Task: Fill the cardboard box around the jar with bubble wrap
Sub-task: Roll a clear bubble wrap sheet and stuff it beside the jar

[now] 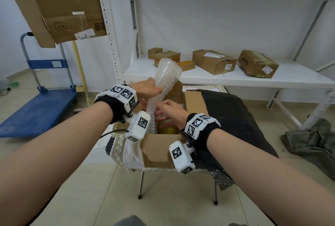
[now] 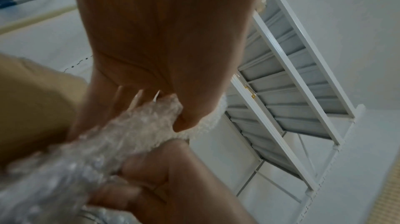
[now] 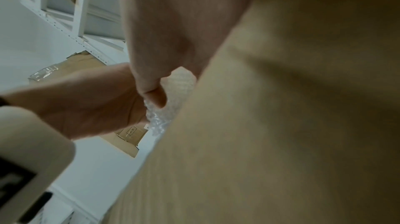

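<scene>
One cardboard box [image 1: 159, 146] on table [image 1: 235, 117]; one jar [image 1: 167, 130] inside. One bubble wrap [image 1: 163, 80] roll upright in box. Left hand [image 1: 146, 89] grips roll mid-length; right hand [image 1: 170, 110] pinches it lower.

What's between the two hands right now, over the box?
The bubble wrap, a twisted length that the left hand grips and the right hand touches; the head view shows it.
</scene>
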Available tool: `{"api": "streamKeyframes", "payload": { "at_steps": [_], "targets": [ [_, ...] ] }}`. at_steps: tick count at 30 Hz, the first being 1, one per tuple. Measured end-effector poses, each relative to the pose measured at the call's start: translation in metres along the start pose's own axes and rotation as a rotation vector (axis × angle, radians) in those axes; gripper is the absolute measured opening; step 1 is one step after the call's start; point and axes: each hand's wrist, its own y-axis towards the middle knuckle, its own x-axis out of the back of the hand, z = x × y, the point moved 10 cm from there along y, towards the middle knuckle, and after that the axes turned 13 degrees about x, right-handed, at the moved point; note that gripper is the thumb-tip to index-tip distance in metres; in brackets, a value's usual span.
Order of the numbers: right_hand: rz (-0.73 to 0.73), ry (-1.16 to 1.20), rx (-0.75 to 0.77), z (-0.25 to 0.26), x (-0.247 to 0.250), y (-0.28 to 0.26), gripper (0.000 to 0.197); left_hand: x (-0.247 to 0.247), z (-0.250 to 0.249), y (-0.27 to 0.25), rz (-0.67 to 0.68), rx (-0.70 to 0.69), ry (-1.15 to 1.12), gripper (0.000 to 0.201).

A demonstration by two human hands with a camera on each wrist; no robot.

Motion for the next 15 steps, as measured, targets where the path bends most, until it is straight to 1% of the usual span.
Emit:
{"api": "streamKeyframes", "payload": {
  "at_steps": [1, 3, 4, 6, 8, 10, 12, 13, 15],
  "targets": [
    [0.018, -0.027, 0.016, 0.001, 0.000, 0.000, 0.043, 0.004, 0.000, 0.002, -0.029, -0.019, -0.032, 0.037],
    [0.026, -0.054, 0.045, 0.001, 0.002, 0.003, 0.060, 0.013, 0.002, 0.006, -0.089, -0.046, -0.105, 0.045],
    [0.015, -0.074, 0.062, 0.001, 0.004, 0.005, 0.068, 0.015, 0.004, 0.008, -0.095, -0.054, -0.144, 0.048],
    [-0.011, -0.127, 0.079, 0.000, 0.007, 0.009, 0.075, 0.010, 0.007, 0.008, -0.033, -0.053, -0.206, 0.049],
    [-0.015, -0.172, 0.076, -0.003, 0.007, 0.011, 0.074, -0.001, 0.009, 0.007, 0.071, -0.040, -0.253, 0.050],
    [-0.003, -0.191, 0.076, -0.004, 0.005, 0.011, 0.076, -0.008, 0.008, 0.002, 0.117, -0.034, -0.291, 0.049],
    [0.003, -0.198, 0.108, -0.001, 0.003, 0.011, 0.079, -0.008, 0.007, -0.002, 0.112, -0.025, -0.352, 0.040],
    [-0.014, -0.199, 0.137, 0.002, 0.004, 0.011, 0.077, -0.005, 0.005, -0.004, 0.094, -0.029, -0.383, 0.037],
    [-0.076, -0.184, 0.195, 0.012, 0.010, 0.010, 0.067, 0.008, 0.000, -0.007, 0.016, -0.069, -0.419, 0.039]
  ]
}}
